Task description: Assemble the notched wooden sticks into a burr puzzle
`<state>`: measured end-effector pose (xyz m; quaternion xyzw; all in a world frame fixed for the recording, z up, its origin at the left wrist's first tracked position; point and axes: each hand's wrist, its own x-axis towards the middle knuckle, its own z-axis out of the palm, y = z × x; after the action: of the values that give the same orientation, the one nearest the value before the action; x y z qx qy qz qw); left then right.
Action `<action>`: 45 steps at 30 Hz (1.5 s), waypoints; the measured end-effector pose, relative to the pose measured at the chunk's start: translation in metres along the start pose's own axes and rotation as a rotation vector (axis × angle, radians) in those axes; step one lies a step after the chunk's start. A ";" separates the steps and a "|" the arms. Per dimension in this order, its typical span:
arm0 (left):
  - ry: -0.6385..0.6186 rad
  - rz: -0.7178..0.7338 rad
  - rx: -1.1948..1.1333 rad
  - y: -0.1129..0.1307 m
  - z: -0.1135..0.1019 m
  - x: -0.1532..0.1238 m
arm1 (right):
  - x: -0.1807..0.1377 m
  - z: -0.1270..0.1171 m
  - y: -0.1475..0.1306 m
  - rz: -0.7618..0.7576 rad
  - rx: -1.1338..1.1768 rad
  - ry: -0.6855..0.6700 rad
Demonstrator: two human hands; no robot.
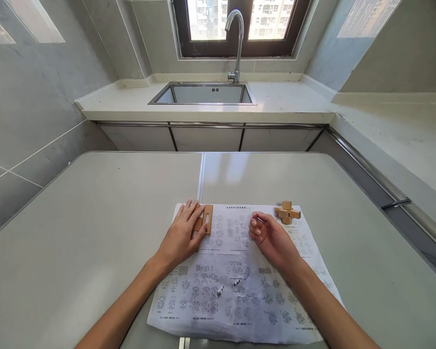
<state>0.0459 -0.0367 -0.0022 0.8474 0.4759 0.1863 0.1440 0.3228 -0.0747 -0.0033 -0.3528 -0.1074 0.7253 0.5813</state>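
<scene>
Fingers apart, my left hand [183, 229] lies across the slotted wooden piece [210, 226] on the printed sheet [218, 259]; level pressure should steady it. My right hand [272, 237] is curled near the wooden cross [287, 213]; whether it grips anything, I cannot tell.

sheet [218, 259] on tbl [105, 218], puzzle [287, 213] far r on it, sink [207, 95] behind.

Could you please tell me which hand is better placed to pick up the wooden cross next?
Probably the right hand: it seems empty and is close beside the wooden cross, while the left hand lies over flat wooden pieces farther off.
</scene>
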 end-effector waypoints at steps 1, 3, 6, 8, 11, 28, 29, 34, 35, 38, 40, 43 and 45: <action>-0.003 0.018 -0.010 0.001 0.001 -0.001 | -0.001 0.001 0.001 -0.013 -0.045 -0.005; 0.002 0.062 -0.032 0.004 0.002 -0.002 | -0.003 0.004 0.003 -0.036 -0.141 -0.020; 0.008 0.125 -0.063 0.008 0.005 -0.003 | -0.005 0.007 0.009 -0.076 -0.282 -0.047; -0.003 0.158 -0.077 0.010 0.007 -0.004 | -0.006 0.008 0.013 -0.122 -0.374 -0.063; -0.022 0.198 -0.089 0.012 0.007 -0.005 | -0.010 0.010 0.021 -0.205 -0.533 -0.096; -0.018 0.310 -0.278 0.028 0.002 -0.006 | -0.022 0.013 0.040 -0.504 -0.995 -0.267; -0.005 0.304 -0.267 0.028 0.002 -0.006 | -0.021 0.013 0.040 -0.529 -1.027 -0.272; 0.047 0.272 -0.209 0.027 0.003 -0.006 | -0.020 0.011 0.042 -0.589 -1.152 -0.288; 0.048 0.268 -0.197 0.027 0.003 -0.006 | -0.020 0.010 0.043 -0.581 -1.152 -0.271; 0.040 0.253 -0.165 0.027 0.004 -0.005 | -0.020 0.009 0.044 -0.532 -1.100 -0.188; 0.033 0.239 -0.148 0.027 0.004 -0.005 | -0.019 0.009 0.044 -0.506 -1.073 -0.146; 0.023 0.217 -0.132 0.028 0.005 -0.005 | -0.018 0.007 0.043 -0.516 -1.128 -0.139; 0.023 0.196 -0.125 0.029 0.005 -0.005 | -0.017 0.006 0.043 -0.535 -1.209 -0.156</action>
<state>0.0676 -0.0557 0.0044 0.8770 0.3798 0.2384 0.1725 0.2872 -0.1017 -0.0162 -0.5244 -0.6207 0.3917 0.4316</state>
